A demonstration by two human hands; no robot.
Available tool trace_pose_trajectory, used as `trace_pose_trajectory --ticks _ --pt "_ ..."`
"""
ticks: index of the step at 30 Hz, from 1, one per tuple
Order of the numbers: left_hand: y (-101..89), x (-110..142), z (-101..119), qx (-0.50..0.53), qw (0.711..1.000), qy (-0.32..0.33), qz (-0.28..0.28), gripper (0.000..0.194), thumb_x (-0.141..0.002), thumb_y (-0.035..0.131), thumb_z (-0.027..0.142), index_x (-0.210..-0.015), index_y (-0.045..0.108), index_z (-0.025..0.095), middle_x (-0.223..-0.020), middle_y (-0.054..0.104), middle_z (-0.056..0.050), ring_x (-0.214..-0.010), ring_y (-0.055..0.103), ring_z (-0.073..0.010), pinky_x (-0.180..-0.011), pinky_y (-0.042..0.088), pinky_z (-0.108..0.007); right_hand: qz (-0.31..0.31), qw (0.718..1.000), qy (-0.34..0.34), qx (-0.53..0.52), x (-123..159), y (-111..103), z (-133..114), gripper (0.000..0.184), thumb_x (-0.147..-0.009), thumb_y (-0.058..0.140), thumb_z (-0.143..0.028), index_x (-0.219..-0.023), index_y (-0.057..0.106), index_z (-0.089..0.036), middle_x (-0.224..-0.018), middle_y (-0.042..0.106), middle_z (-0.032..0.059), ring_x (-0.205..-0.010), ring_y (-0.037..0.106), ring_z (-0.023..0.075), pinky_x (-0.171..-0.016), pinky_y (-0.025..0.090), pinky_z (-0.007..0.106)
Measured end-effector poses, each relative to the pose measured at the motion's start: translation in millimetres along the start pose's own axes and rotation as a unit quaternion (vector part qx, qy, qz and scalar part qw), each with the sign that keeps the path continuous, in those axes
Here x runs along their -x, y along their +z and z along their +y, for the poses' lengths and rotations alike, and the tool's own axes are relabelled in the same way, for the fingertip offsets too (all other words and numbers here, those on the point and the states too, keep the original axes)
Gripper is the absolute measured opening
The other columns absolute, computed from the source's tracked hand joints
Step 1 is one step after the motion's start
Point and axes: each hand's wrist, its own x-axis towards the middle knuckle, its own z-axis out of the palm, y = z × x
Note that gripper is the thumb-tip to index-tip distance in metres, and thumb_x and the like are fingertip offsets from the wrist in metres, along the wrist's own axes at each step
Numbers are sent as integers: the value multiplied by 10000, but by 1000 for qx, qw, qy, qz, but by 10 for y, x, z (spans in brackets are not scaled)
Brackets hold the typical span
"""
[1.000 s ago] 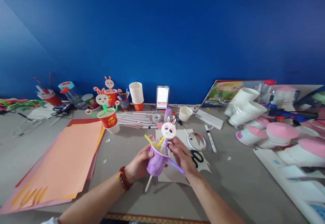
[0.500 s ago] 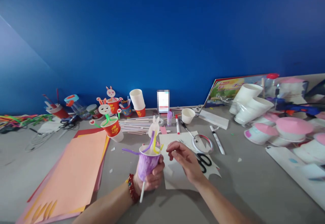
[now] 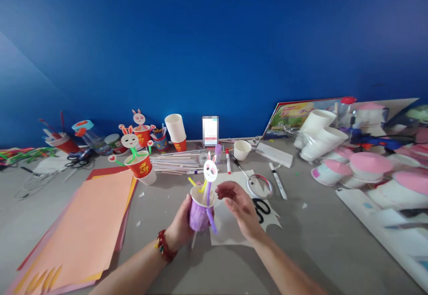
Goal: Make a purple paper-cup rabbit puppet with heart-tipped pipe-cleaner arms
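Note:
My left hand (image 3: pixel 181 223) grips a purple paper cup (image 3: pixel 199 210) above the grey table. Out of the cup rise a white bunny face (image 3: pixel 210 170) on a stick, a yellow pipe cleaner and a purple pipe cleaner that droops over the rim. A white stick pokes out below the cup. My right hand (image 3: pixel 238 205) hovers just right of the cup with its fingers loosely curled and apart, holding nothing that I can see. A red bead bracelet (image 3: pixel 162 245) is on my left wrist.
Orange and pink paper sheets (image 3: pixel 90 223) lie at left. Finished red bunny cups (image 3: pixel 140 163), straws, markers, a tape ring (image 3: pixel 259 185) and black scissors (image 3: pixel 261 208) sit behind. White and pink cups (image 3: pixel 354 165) crowd the right side.
The cup has been turned in my left hand so the bunny face looks toward me again. My right hand, which let go of it, stays close beside it.

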Motion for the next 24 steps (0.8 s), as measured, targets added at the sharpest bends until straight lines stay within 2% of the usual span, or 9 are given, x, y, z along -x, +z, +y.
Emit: trace_pose_trajectory --ticks 3,6,8,12,17,24 --pt "73 36 -25 -66 992 71 80 582 -742 772 522 -1214 616 219 -1056 698 -76 -750 674 -202 -673 550 -322 13 1000 0 -21 -21 -36 -1 381 -873 662 -512 -1133 648 -234 -1047 669 81 -983 618 234 -884 489 342" --pt "138 82 -60 -133 983 102 81 635 -721 823 421 -1280 583 240 -1212 649 -86 -922 650 -227 -814 533 -331 25 998 21 -62 -47 -48 -55 429 -825 711 -531 -1134 638 -243 -1021 687 73 -953 645 236 -872 510 351" --pt "174 105 -83 -186 971 129 71 575 -718 830 391 -1219 621 205 -1154 662 -86 -966 620 -232 -859 505 -312 26 996 49 -69 -56 -33 -126 443 -775 773 -496 -1112 640 -242 -1010 709 72 -929 668 242 -871 523 363" --pt "229 134 -113 -252 949 178 71 465 -702 843 353 -1084 660 164 -1039 661 -79 -956 585 -237 -856 473 -295 54 994 92 -34 -55 5 -248 331 -741 804 -449 -926 684 -202 -880 744 75 -837 693 251 -815 549 371" --pt "251 157 -125 -288 936 193 57 425 -739 811 335 -1092 633 178 -1042 646 -76 -944 573 -240 -846 453 -297 103 988 106 -37 -53 7 -240 298 -764 781 -459 -874 731 -187 -783 754 71 -777 711 264 -714 559 361" --pt "244 149 -132 -265 944 188 59 467 -720 825 375 -1106 644 183 -1050 646 -74 -979 573 -250 -877 448 -305 101 989 98 -40 -65 -12 -194 284 -765 792 -437 -886 749 -183 -794 765 76 -802 720 270 -723 560 359"
